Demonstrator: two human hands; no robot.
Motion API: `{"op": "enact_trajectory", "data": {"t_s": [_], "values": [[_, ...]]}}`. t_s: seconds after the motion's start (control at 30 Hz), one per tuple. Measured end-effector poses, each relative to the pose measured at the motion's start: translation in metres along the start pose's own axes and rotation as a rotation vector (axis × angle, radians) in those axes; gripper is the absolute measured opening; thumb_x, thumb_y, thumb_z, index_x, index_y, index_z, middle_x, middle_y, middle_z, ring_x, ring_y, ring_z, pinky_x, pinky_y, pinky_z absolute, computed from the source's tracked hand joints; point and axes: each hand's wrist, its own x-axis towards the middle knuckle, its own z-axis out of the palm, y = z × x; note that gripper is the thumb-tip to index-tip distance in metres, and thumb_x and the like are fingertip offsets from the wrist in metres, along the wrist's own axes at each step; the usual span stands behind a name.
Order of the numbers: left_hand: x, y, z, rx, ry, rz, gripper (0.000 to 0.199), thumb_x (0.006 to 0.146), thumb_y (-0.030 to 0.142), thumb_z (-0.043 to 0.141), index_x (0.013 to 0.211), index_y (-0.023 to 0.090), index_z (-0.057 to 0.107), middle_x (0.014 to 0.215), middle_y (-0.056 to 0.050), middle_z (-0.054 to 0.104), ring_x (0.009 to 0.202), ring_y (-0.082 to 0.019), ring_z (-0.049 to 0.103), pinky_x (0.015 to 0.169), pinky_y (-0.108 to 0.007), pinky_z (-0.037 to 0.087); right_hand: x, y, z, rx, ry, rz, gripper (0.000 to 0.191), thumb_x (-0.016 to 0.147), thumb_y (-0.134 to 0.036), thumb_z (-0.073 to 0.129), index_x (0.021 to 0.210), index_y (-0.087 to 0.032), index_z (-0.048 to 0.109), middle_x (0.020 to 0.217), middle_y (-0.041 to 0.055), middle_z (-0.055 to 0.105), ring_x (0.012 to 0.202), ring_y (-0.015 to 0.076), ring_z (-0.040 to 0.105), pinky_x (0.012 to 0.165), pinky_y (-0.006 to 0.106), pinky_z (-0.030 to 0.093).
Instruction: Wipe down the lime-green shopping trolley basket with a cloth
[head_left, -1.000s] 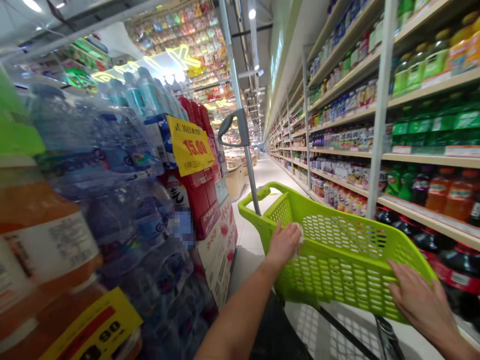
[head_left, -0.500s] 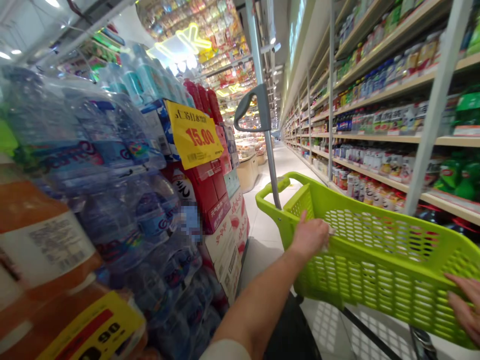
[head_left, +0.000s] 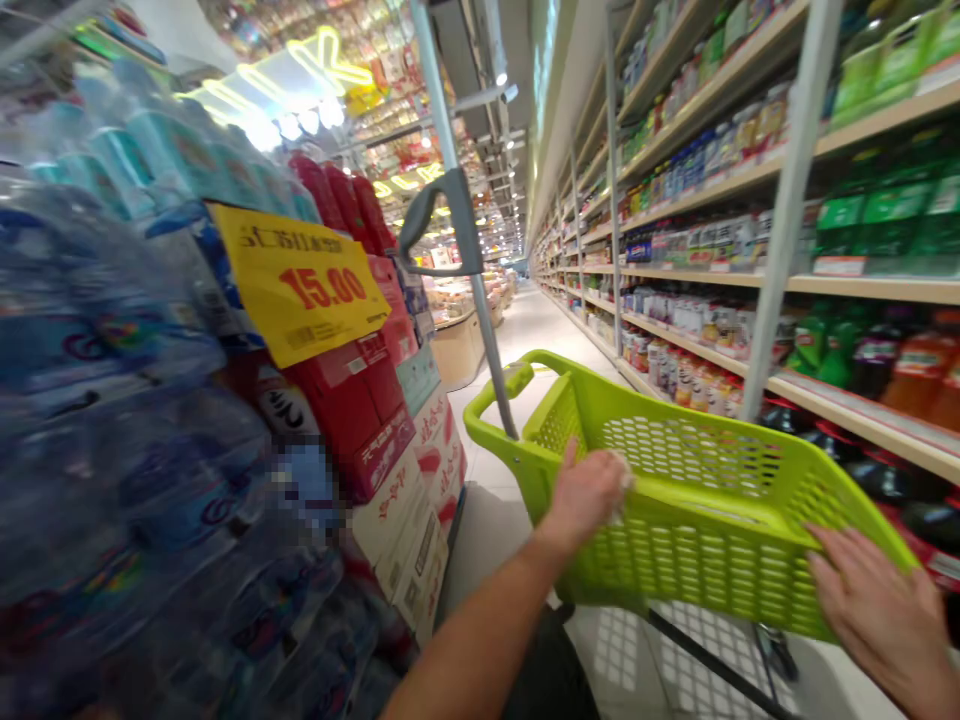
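A lime-green shopping cart basket (head_left: pixel 675 550) with perforated walls stands in front of me, slightly to the right. My left hand (head_left: pixel 585 495) is closed over its near rim, toward the handle end. Between those fingers and the rim shows a crumpled white wipe (head_left: pixel 624 484), mostly covered by the hand. Farther right, my right hand (head_left: pixel 881 600) lies with fingers extended against the near side and rim of the basket, holding nothing. The green push handle (head_left: pixel 517 380) is at the cart's far-left end, beyond both hands.
Shrink-wrapped water bottles (head_left: pixel 172 470) and drink cartons (head_left: pixel 405 520) are stacked close on the left under a yellow price sign (head_left: pixel 307 285). A metal pole with a grey grip (head_left: pixel 450 225) rises by the handle. Drink shelves (head_left: pixel 862 285) line the right; a tiled aisle (head_left: pixel 525 320) runs ahead.
The view has turned right, so stacks, cart and shelves sit farther left. My right hand shows more fully on the basket. My left hand stays on the rim with the wipe.
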Motion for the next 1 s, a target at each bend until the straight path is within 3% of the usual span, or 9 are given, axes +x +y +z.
{"op": "enact_trajectory", "data": {"t_s": [0.13,0.2,0.37,0.47,0.6,0.67,0.83,0.9,1.0], "values": [[-0.004,-0.031,-0.016,0.015,0.121,-0.221,0.028,0.082,0.017,0.044,0.108,0.024,0.051,0.116,-0.005,0.058,0.108,-0.017,0.052,0.107,-0.050,0.012,0.006,-0.030,-0.016,-0.030,-0.027,-0.025,0.049,0.083,-0.036,0.021,0.110,-0.012,0.055,0.110,0.0139,0.060,0.112,0.0281,0.046,0.095,0.052,0.026],[0.001,-0.014,-0.001,-0.023,0.110,-0.204,0.028,0.081,0.016,0.044,0.108,0.023,0.052,0.115,-0.005,0.060,0.108,-0.017,0.052,0.106,-0.049,0.015,0.005,-0.040,-0.019,-0.022,-0.015,-0.019,0.044,0.084,-0.032,0.025,0.110,-0.012,0.054,0.110,0.0127,0.060,0.114,0.0277,0.045,0.095,0.053,0.025],[0.015,0.057,0.049,-0.119,0.027,-0.009,0.024,0.082,0.021,0.045,0.104,0.026,0.053,0.114,-0.002,0.061,0.107,-0.013,0.053,0.106,-0.041,0.021,0.002,-0.046,-0.020,0.032,-0.027,-0.061,0.041,0.082,-0.026,0.031,0.117,-0.015,0.050,0.114,0.0099,0.059,0.116,0.0252,0.044,0.098,0.051,0.024],[0.010,0.032,0.032,-0.060,0.017,0.046,0.028,0.082,0.017,0.043,0.106,0.027,0.053,0.115,-0.001,0.060,0.105,-0.013,0.054,0.108,-0.043,0.016,0.003,-0.045,-0.021,0.052,-0.044,-0.063,0.042,0.082,-0.025,0.032,0.119,-0.016,0.049,0.115,0.0092,0.059,0.117,0.0249,0.043,0.099,0.051,0.023],[-0.007,-0.029,-0.010,0.126,0.100,-0.204,0.035,0.079,0.014,0.042,0.112,0.021,0.051,0.116,-0.008,0.059,0.107,-0.019,0.054,0.107,-0.050,0.010,0.003,-0.046,-0.022,0.064,-0.055,-0.089,0.041,0.083,-0.025,0.032,0.119,-0.013,0.048,0.116,0.0102,0.058,0.117,0.0259,0.043,0.099,0.051,0.022],[-0.010,-0.024,-0.010,0.119,0.085,-0.239,0.036,0.078,0.012,0.042,0.112,0.020,0.051,0.116,-0.008,0.059,0.108,-0.020,0.053,0.107,-0.050,0.011,0.002,-0.048,-0.022,0.071,-0.050,-0.109,0.041,0.083,-0.025,0.033,0.119,-0.013,0.048,0.115,0.0106,0.058,0.117,0.0260,0.043,0.099,0.051,0.022],[-0.001,0.033,0.025,-0.036,-0.021,-0.069,0.030,0.080,0.016,0.044,0.108,0.025,0.053,0.116,-0.003,0.060,0.109,-0.015,0.052,0.107,-0.042,0.018,0.000,-0.049,-0.021,0.053,-0.049,-0.130,0.040,0.083,-0.026,0.032,0.118,-0.015,0.048,0.112,0.0100,0.060,0.114,0.0258,0.047,0.098,0.050,0.024],[-0.005,0.022,0.015,-0.028,-0.049,-0.024,0.030,0.081,0.016,0.044,0.108,0.025,0.053,0.117,-0.002,0.059,0.109,-0.015,0.052,0.108,-0.043,0.017,-0.001,-0.046,-0.021,0.033,-0.054,-0.119,0.039,0.083,-0.026,0.031,0.116,-0.014,0.050,0.111,0.0104,0.061,0.113,0.0260,0.047,0.098,0.051,0.025],[-0.019,-0.026,-0.020,0.069,-0.006,-0.136,0.035,0.080,0.013,0.043,0.112,0.025,0.051,0.118,-0.004,0.058,0.109,-0.017,0.053,0.108,-0.048,0.012,0.000,-0.050,-0.026,0.015,-0.081,-0.061,0.040,0.084,-0.025,0.029,0.115,-0.013,0.051,0.112,0.0116,0.060,0.114,0.0262,0.046,0.097,0.053,0.024]]}}
